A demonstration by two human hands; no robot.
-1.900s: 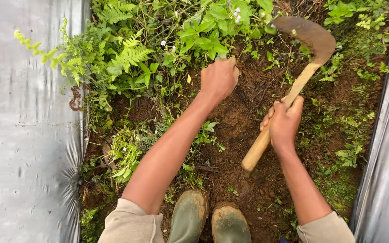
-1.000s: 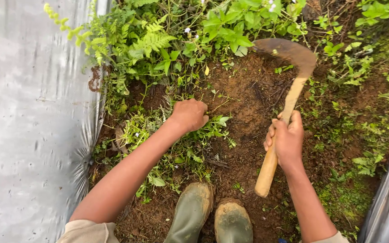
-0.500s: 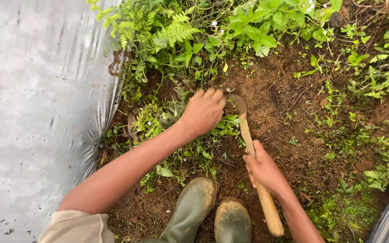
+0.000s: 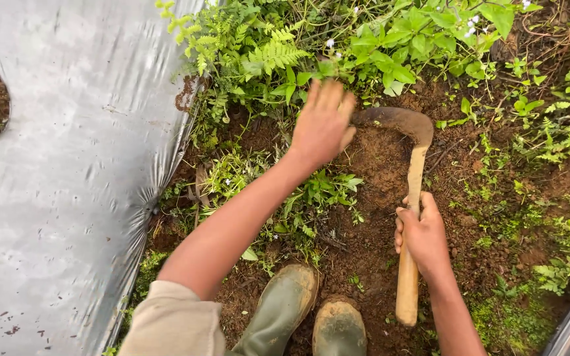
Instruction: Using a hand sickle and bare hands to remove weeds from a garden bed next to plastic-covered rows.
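Wooden-handled hoe (image 4: 411, 198) clenched in our right hand (image 4: 422, 232), left hand (image 4: 321, 124) open, reaching the weeds (image 4: 311, 191): weeding underway, next seems gripping them low.

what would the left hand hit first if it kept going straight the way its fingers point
Probably the leafy weeds just beyond the fingertips of the left hand. Its height above them is hard to judge.

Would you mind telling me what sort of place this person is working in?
Probably a cultivated plot or farm bed outdoors. Silver plastic mulch sheeting flanks a strip of bare brown soil overgrown with weeds and ferns, and the right hand grips a wooden-handled hoe, with muddy rubber boots below.
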